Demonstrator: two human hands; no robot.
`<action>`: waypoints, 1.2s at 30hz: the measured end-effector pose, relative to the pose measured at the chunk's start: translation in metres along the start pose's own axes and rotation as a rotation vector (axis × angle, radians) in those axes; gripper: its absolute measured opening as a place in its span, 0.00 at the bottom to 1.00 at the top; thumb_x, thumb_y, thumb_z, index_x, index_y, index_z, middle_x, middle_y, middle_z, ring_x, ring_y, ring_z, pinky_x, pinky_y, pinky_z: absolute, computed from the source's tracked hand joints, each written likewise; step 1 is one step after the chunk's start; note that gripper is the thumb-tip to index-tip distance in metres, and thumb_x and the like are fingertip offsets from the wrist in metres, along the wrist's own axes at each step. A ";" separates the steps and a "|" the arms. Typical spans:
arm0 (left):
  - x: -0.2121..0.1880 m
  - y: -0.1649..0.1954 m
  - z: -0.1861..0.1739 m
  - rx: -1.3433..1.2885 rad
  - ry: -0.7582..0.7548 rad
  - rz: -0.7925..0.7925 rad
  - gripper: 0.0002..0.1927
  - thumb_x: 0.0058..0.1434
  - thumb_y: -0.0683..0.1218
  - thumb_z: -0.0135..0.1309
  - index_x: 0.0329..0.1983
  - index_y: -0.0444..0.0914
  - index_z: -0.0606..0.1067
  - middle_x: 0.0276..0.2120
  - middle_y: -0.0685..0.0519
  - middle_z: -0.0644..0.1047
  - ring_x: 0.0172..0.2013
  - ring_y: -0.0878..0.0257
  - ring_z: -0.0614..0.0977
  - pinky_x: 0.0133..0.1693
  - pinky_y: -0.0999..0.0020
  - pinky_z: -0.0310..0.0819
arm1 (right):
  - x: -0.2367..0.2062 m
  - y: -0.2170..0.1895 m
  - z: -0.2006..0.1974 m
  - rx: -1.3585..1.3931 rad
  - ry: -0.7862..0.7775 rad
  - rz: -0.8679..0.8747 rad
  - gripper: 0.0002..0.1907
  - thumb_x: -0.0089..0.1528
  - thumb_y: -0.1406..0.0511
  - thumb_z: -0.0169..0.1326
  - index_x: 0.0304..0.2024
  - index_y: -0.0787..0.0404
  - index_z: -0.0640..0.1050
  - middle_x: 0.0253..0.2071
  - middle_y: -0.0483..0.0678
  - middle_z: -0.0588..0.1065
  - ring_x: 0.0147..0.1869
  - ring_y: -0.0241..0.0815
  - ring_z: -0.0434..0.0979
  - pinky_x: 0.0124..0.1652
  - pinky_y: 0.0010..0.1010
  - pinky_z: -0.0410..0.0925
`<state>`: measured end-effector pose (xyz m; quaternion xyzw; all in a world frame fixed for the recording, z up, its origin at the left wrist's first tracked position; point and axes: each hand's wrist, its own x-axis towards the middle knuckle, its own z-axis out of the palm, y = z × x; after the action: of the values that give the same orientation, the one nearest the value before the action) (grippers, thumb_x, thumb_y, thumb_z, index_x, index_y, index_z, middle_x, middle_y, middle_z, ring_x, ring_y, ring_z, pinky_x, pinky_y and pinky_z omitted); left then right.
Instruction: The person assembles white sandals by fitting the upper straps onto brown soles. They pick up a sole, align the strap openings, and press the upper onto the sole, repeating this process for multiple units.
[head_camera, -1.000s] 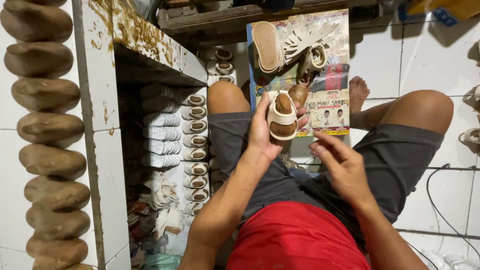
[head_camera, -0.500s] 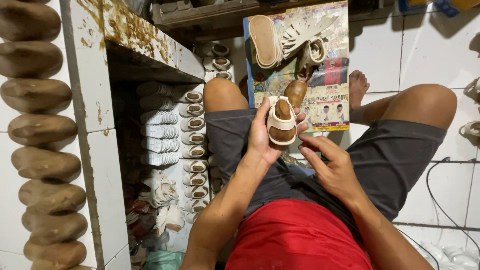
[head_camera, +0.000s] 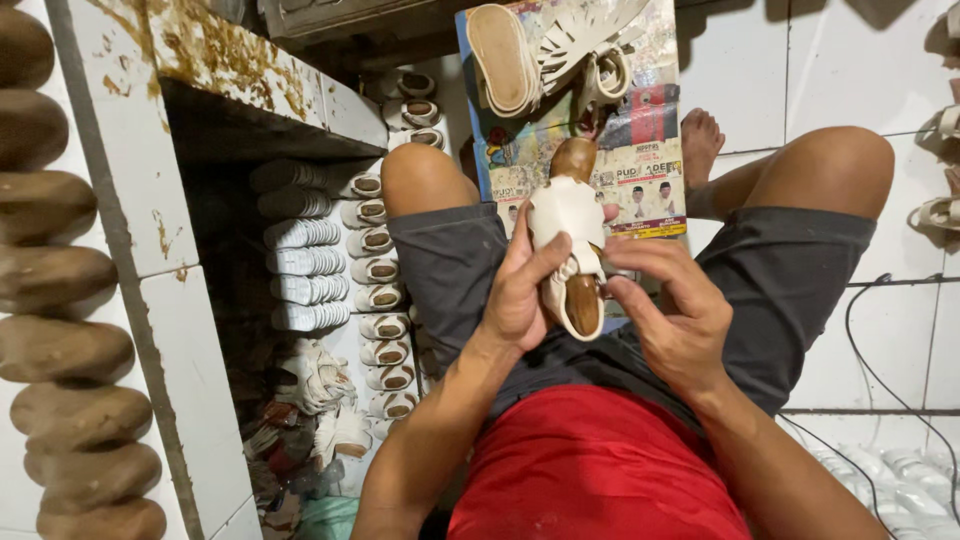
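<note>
Both hands grip one white sandal (head_camera: 566, 215) — left fingers (head_camera: 545, 262) wrapping it, right fingers (head_camera: 640, 258) alongside.

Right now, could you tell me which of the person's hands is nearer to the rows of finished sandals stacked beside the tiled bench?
Left. The left hand grips the white sandal upper on its wooden last, closer to the sandal rows; the right hand is farther away on the other side.

White sandal (head_camera: 567, 225) on brown last — lengthwise.

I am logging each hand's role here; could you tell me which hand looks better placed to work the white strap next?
Probably the right hand: its fingertips sit at the strap while the left hand grips the sandal.
</note>
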<state>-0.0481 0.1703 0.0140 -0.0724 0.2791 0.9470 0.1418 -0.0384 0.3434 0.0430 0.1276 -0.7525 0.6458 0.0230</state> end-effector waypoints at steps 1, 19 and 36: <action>-0.001 -0.003 0.001 0.026 0.000 0.012 0.34 0.74 0.45 0.51 0.78 0.40 0.51 0.67 0.34 0.68 0.62 0.48 0.74 0.62 0.55 0.72 | 0.000 0.000 0.000 0.010 0.003 0.003 0.11 0.64 0.78 0.59 0.49 0.68 0.79 0.52 0.53 0.78 0.58 0.45 0.79 0.58 0.31 0.71; -0.019 -0.019 -0.009 0.016 0.031 0.024 0.34 0.76 0.51 0.52 0.78 0.40 0.52 0.68 0.34 0.67 0.62 0.49 0.75 0.62 0.54 0.73 | -0.015 0.013 -0.001 0.064 -0.074 0.055 0.14 0.62 0.78 0.56 0.50 0.68 0.80 0.51 0.53 0.78 0.53 0.43 0.78 0.51 0.30 0.73; -0.125 -0.028 0.015 0.566 0.042 -0.035 0.29 0.65 0.44 0.67 0.65 0.38 0.68 0.54 0.48 0.74 0.53 0.62 0.79 0.55 0.68 0.76 | -0.068 -0.011 -0.030 0.487 -0.221 0.619 0.39 0.48 0.78 0.67 0.62 0.66 0.72 0.46 0.51 0.73 0.52 0.41 0.75 0.53 0.32 0.70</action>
<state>0.0780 0.1723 0.0391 -0.0541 0.5341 0.8270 0.1669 0.0255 0.3826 0.0450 -0.0346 -0.5785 0.7638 -0.2843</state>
